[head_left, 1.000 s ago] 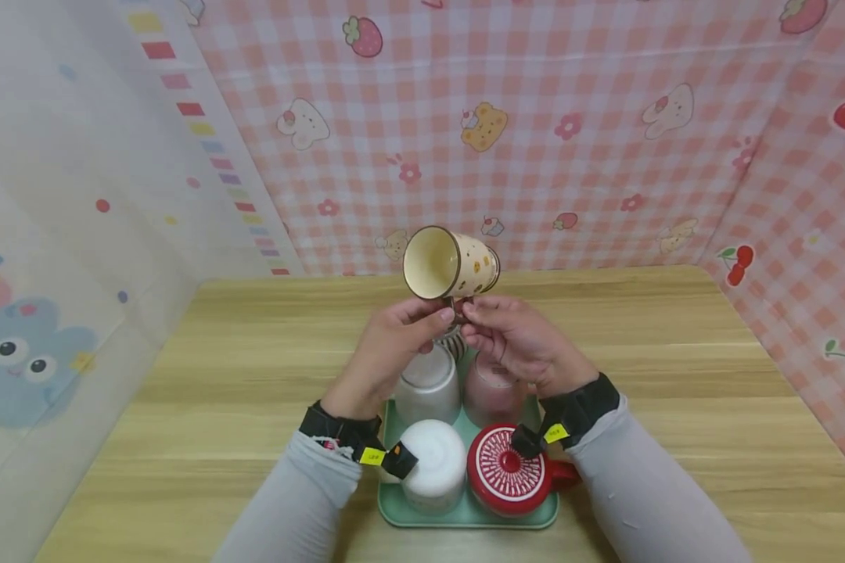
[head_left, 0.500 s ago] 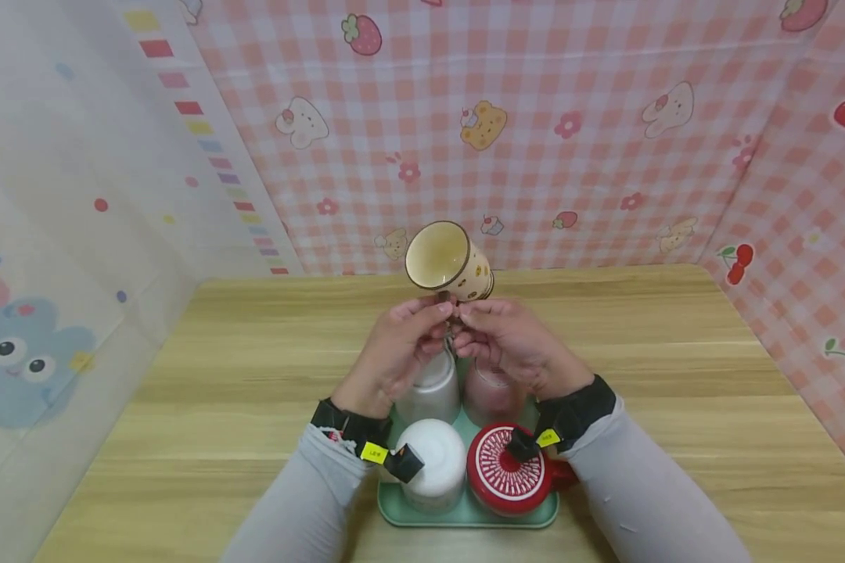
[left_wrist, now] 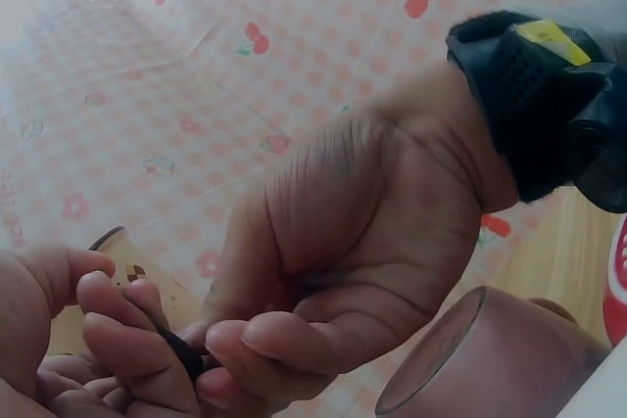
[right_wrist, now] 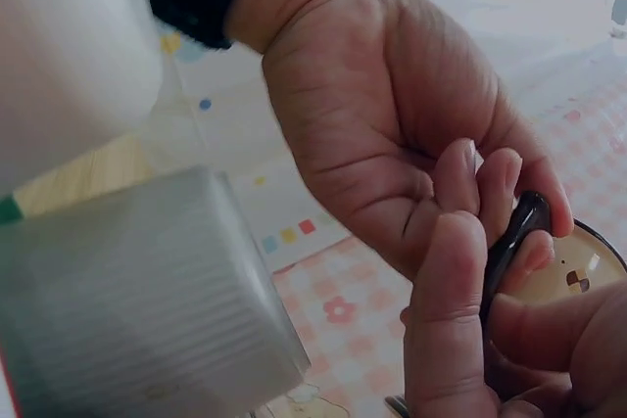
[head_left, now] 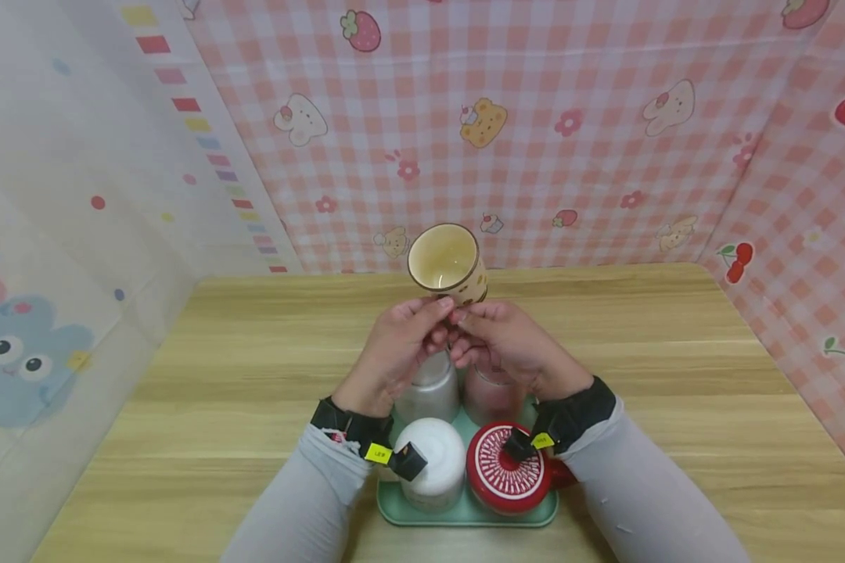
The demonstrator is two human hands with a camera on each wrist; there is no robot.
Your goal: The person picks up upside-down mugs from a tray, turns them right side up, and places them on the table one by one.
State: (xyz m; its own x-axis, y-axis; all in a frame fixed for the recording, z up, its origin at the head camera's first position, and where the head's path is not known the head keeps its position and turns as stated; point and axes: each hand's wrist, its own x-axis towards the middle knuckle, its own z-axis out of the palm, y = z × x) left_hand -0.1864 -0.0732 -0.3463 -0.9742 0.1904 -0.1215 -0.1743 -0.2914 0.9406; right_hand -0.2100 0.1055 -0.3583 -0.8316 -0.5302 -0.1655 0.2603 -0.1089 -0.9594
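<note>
A cream mug [head_left: 445, 254] with a brown rim and small brown and yellow prints is held above the far end of a green tray [head_left: 468, 518]. Its mouth faces up and toward me. Both hands pinch its dark handle [right_wrist: 517, 232], which shows glossy black in the right wrist view. My left hand [head_left: 401, 340] grips from the left, my right hand [head_left: 514, 340] from the right, with their fingertips close together. In the head view the fingers mostly hide the handle.
On the tray, a white cup [head_left: 433, 453] and a red mug [head_left: 508, 473] stand upside down in front. Behind them are a ribbed greyish cup [head_left: 427, 397] and a pink cup [head_left: 491, 395], partly under the hands. A pink checked cloth [head_left: 535, 156] hangs behind the wooden table [head_left: 253, 360].
The mug has turned from lying sideways, mouth to the left, to facing up and toward me, and its base is now largely behind it. Both hands have stayed on the handle.
</note>
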